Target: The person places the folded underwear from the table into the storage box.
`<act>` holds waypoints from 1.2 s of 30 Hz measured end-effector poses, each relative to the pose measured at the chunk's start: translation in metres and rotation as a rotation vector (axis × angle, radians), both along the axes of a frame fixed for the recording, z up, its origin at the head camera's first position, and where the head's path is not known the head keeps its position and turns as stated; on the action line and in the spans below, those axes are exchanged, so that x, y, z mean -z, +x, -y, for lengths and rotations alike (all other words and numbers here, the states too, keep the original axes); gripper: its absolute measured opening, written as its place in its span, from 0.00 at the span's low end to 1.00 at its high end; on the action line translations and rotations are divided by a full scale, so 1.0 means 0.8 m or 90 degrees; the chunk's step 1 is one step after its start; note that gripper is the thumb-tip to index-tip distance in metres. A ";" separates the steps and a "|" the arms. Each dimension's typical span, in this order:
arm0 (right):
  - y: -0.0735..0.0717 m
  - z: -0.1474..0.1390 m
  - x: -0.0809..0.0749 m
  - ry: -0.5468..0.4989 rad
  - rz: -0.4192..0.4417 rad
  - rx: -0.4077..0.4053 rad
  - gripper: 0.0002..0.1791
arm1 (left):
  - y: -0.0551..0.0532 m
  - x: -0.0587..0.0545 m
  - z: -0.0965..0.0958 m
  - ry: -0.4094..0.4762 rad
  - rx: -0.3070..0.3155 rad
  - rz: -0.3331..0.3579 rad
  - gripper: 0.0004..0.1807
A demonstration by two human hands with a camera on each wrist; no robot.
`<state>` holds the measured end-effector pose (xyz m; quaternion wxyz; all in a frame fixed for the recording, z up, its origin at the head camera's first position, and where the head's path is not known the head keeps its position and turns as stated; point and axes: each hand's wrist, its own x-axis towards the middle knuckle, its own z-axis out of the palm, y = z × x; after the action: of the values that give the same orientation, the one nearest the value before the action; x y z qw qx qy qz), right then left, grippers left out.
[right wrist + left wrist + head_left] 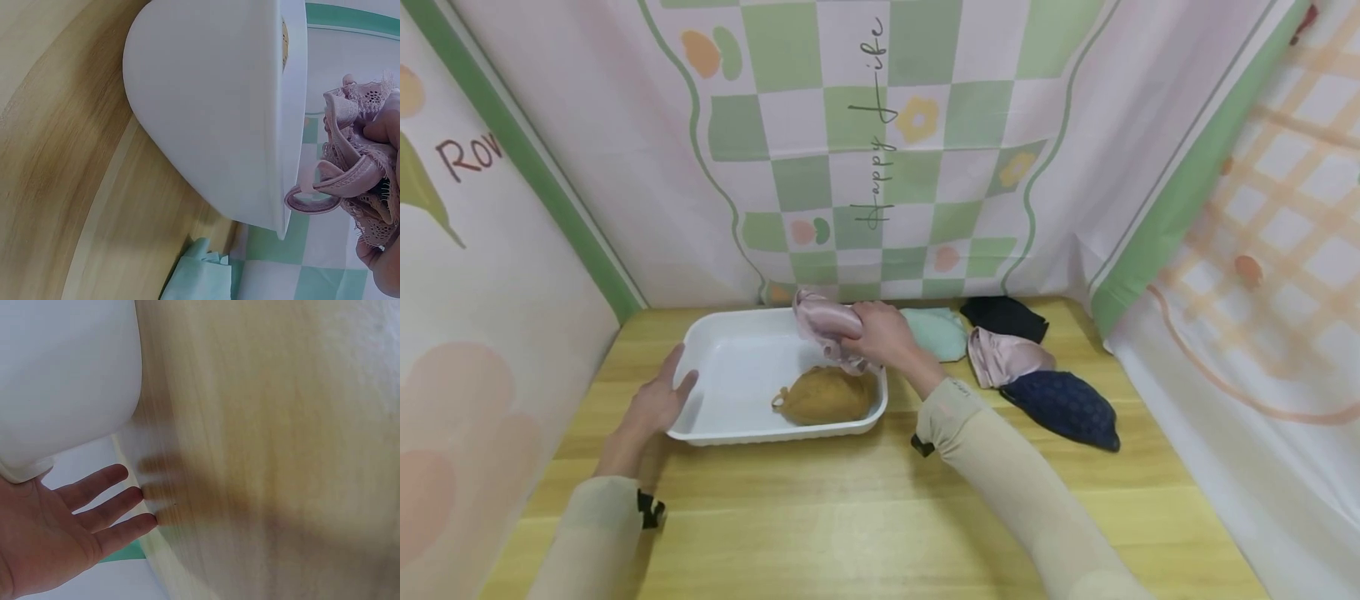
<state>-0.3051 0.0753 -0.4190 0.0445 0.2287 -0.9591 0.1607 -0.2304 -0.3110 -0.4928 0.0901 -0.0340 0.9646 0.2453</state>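
My right hand [883,333] grips a folded pink lace bra [827,318] above the back right part of a white tray [730,435]. In the right wrist view its lace and a looped strap [350,181] hang from the fingers, above the level of the tray's rim. A folded mustard bra [827,397] lies in the tray's front right corner, a small strap loop pointing left. At the tray's left side, my left hand [657,400] rests against the rim, thumb spread; the left wrist view shows its other fingers [115,509] extended outside the wall.
Right of the tray on the wooden table [850,517] lie a mint green folded piece [936,332], a black one [1003,317], a pink satin one [1009,357] and a navy one [1063,407]. Printed curtains [880,167] hang at the back and both sides.
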 end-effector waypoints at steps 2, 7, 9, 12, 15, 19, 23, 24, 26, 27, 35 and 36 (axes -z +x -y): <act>-0.001 0.003 0.001 0.003 0.000 -0.004 0.24 | 0.000 0.000 0.000 0.000 0.000 0.001 0.42; -0.005 0.010 0.001 0.007 0.002 -0.009 0.24 | -0.001 0.002 0.002 -0.003 -0.002 -0.003 0.42; -0.007 0.012 0.001 0.013 0.000 -0.010 0.24 | -0.002 0.002 0.002 -0.004 -0.002 -0.006 0.42; -0.010 0.015 0.001 0.024 -0.003 -0.010 0.24 | -0.002 0.002 0.003 -0.004 -0.002 -0.009 0.42; -0.013 0.017 0.002 0.032 0.000 -0.012 0.24 | -0.002 0.002 0.002 -0.005 -0.003 -0.006 0.42; -0.019 0.019 0.006 0.042 0.004 -0.017 0.24 | -0.002 0.001 0.002 -0.005 -0.002 -0.002 0.41; -0.025 0.020 0.012 0.047 -0.002 -0.021 0.22 | -0.002 0.001 0.002 -0.002 -0.003 -0.001 0.42; -0.026 0.020 0.013 0.049 -0.008 -0.023 0.22 | -0.002 0.002 0.002 -0.003 -0.003 -0.002 0.42; -0.028 0.020 0.015 0.053 -0.018 -0.029 0.22 | -0.002 0.003 0.003 -0.002 -0.002 -0.002 0.42; -0.028 0.020 0.016 0.054 -0.021 -0.033 0.21 | -0.002 0.003 0.003 -0.003 -0.004 0.000 0.42; -0.029 0.020 0.019 0.102 -0.040 -0.063 0.22 | -0.001 0.004 0.002 -0.003 -0.009 0.001 0.43; -0.029 0.020 0.020 0.110 -0.037 -0.064 0.23 | -0.001 0.004 0.002 -0.003 -0.009 -0.001 0.42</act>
<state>-0.3281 0.0591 -0.4346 0.0445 0.2838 -0.9551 0.0727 -0.2309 -0.3127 -0.4962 0.0879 -0.0409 0.9650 0.2435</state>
